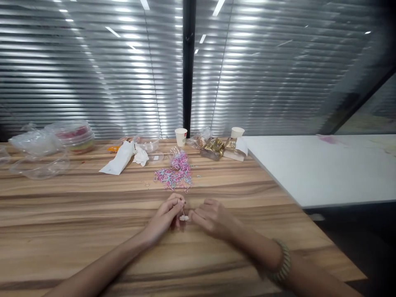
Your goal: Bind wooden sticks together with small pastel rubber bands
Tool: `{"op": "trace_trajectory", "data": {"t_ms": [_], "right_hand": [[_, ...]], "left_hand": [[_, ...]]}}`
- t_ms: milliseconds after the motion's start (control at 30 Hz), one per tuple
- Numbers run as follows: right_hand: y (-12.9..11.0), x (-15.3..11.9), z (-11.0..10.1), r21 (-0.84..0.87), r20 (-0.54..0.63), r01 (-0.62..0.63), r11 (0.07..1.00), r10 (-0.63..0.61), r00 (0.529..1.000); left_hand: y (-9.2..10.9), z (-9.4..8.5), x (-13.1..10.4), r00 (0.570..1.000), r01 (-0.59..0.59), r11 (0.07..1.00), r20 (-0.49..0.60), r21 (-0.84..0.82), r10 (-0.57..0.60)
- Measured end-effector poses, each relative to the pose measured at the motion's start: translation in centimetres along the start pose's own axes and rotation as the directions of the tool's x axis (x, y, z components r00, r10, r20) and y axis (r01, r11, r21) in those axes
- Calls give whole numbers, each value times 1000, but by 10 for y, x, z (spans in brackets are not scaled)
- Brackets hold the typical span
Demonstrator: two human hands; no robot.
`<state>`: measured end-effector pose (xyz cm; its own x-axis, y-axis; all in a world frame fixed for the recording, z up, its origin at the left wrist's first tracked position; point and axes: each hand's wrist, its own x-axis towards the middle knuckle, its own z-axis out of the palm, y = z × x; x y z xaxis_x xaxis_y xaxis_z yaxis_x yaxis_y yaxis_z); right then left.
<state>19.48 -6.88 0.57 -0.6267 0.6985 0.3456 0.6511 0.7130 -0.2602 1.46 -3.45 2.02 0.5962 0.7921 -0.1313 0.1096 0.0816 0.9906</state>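
My left hand (169, 211) is closed in a pinch over the wooden table, gripping a thin pale strand (183, 211). At the strand's lower end is a small white piece (184, 218), too small to make out clearly. Just to its right, my right hand (208, 215) has its fingers curled together, thumb and forefinger close to the white piece. Whatever they pinch is hidden, and the hand is slightly blurred. Beyond both hands lies a pile of small pink, purple and blue links (175, 175), partly spilling from a clear bag (175, 152).
Behind the pile stand two paper cups (181, 137), (237, 132) and gold wrappers (214, 147). White crumpled tissue (140, 156) and a white paper sleeve (119, 159) lie left of it. Clear plastic containers (74, 138) sit at the far left. A white table (278, 169) adjoins at right.
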Motion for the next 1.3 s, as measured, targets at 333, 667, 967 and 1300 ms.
{"op": "trace_trajectory", "data": {"t_ms": [333,667,967,1300], "right_hand": [[-5,4,19,48,-20,-565,824,566,824],[4,1,24,123,-339,-331,936,353,872],[9,-2,12,-217,-293,96,971,-158,943],[7,-5,25,-228,-238,-82,970,26,971]], "left_hand": [[10,8,-11,942,-273,749,8,603,337],[10,-6,6,979,-95,995,175,-39,100],[8,-11,2,981,106,962,186,-252,-59],[10,-13,1,995,22,999,95,-27,-19]]}}
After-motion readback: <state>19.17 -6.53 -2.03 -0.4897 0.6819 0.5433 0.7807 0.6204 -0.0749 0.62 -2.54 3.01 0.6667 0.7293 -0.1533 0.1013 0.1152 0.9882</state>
